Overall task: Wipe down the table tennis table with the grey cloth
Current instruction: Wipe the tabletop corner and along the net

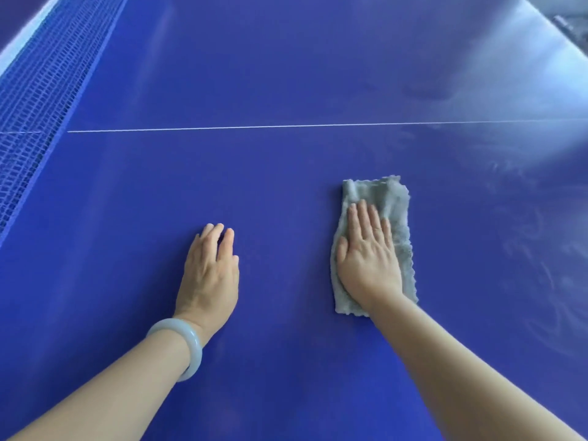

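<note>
Head view was filled by the blue table tennis table point(286, 74), on which the grey cloth point(393, 202), folded into a long strip, was laid flat on the near side of the white centre line point(254, 128), well apart from the net point(41, 90) along the surface's left edge. The cloth was pressed down by the right hand point(367, 253), its fingers held straight and close together. The left hand point(208, 275), a pale bangle point(187, 342) worn at its wrist, was laid palm-down on the bare surface left of the cloth, fingers straight.
</note>
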`<state>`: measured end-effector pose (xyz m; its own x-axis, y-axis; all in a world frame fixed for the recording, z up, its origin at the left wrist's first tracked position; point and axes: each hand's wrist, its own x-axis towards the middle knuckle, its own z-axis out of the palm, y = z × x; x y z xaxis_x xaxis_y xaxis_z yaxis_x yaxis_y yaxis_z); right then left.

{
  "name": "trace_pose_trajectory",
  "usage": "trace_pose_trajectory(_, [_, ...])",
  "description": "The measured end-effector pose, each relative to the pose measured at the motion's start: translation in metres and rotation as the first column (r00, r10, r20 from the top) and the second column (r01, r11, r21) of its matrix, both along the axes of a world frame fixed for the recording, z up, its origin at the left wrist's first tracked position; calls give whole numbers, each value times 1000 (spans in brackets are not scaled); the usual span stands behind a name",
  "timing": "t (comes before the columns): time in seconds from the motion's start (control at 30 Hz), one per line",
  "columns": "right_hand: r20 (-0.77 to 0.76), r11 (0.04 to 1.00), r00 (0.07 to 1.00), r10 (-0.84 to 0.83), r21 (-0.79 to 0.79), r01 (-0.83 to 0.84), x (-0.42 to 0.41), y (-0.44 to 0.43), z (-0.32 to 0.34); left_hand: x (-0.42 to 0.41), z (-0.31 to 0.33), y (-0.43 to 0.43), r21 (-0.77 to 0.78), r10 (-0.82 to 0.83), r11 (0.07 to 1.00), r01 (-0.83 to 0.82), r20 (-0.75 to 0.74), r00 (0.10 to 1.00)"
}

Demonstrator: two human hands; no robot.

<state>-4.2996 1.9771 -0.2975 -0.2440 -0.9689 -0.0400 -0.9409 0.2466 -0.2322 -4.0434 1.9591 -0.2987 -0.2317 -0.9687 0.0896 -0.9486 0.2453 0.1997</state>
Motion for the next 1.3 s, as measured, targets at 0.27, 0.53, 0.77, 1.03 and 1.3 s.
trace_pose_trajectory(0.27, [2,950,950,311,19,-311,-116,56,7,-120,-4,-11,43,-136,990,134,53,989])
trace_pose_trajectory(0.53, [13,963,963,-268,10,268,-95,-20,-1,-124,1,-10,53,-111,993,107,90,990])
trace_pose_trajectory(0.77, [24,885,885,466,-10,-465,-40,-87,-1,-126,0,-12,61,-101,994,93,138,985])
trace_pose_trajectory(1.03, [33,1000,999,-27,-8,27,-186,-167,4,-125,2,-12,62,-99,994,91,136,986])
trace_pose_trajectory(1.3, [43,986,985,-169,11,168,-83,-117,2,-124,3,-12,81,-102,992,93,121,987])
